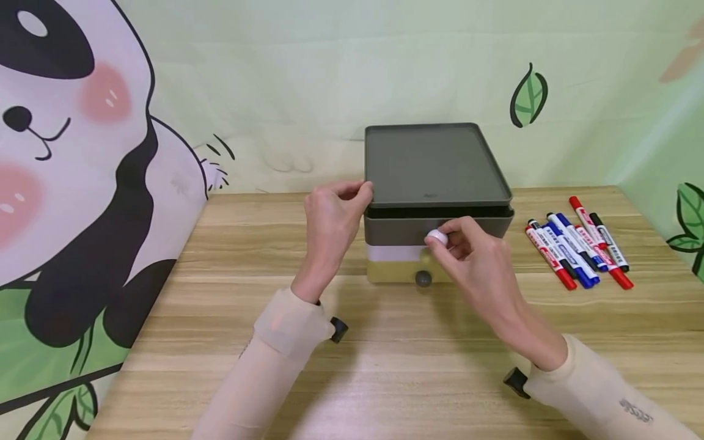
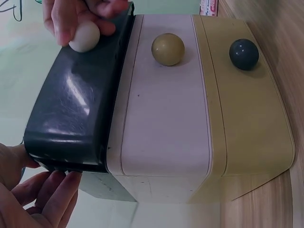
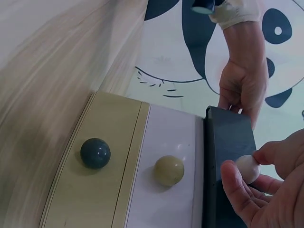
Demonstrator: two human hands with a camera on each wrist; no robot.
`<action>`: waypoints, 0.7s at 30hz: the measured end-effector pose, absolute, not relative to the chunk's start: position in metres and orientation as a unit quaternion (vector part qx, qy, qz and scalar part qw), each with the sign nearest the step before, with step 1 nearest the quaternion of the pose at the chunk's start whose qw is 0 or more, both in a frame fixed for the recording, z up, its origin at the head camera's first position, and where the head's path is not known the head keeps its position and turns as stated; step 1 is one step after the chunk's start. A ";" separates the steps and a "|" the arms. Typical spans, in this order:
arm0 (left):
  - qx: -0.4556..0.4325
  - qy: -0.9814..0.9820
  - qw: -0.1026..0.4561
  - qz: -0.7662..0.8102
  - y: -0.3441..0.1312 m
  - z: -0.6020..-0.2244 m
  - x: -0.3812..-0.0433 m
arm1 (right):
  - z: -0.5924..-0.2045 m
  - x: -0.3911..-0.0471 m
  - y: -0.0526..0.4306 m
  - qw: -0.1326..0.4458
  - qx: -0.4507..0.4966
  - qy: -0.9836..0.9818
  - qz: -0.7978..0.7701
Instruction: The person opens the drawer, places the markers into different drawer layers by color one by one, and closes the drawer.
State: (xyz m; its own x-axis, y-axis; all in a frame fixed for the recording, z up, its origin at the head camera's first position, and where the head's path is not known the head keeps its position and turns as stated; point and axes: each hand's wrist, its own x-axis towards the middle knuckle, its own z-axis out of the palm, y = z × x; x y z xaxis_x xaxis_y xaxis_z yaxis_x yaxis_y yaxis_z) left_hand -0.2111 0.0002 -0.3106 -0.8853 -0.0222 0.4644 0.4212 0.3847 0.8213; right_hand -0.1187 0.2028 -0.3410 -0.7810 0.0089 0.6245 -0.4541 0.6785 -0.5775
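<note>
A small three-tier drawer box (image 1: 434,160) stands on the wooden table. Its top drawer (image 1: 392,231) is dark grey and sits slightly out, a dark gap showing under the lid. The right hand (image 1: 486,266) pinches that drawer's white knob (image 1: 437,236) between thumb and fingers. At the box's upper left edge, the left hand (image 1: 331,221) grips with its thumb and bent fingers. In the left wrist view, the white middle drawer (image 2: 166,114) carries a yellow knob (image 2: 168,49). Below it, the yellow bottom drawer (image 2: 259,114) has a dark grey knob (image 2: 244,54). Both lower drawers look closed.
Several red, blue and black markers (image 1: 572,247) lie in a loose pile to the right of the box. Behind the wooden table (image 1: 231,256) hangs a pale green backdrop (image 1: 308,73) with a printed panda at left.
</note>
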 end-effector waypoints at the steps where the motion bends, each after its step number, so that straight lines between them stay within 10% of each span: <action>1: -0.123 -0.807 0.204 -0.541 0.000 -0.310 -0.211 | -0.341 -0.116 0.203 0.304 0.129 -0.864 0.380; 21: -0.112 -0.819 0.187 -0.530 -0.002 -0.307 -0.212 | -0.335 -0.068 0.202 0.280 0.139 -0.876 0.368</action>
State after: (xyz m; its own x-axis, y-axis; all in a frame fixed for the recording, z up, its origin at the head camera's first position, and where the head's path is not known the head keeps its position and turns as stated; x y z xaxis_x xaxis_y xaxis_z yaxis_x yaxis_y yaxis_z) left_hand -0.2120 -0.0018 -0.3069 -0.9047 -0.0155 0.4257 0.3819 0.4131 0.8267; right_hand -0.0682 0.2015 -0.3347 -0.8041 -0.0382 0.5933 -0.4502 0.6908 -0.5657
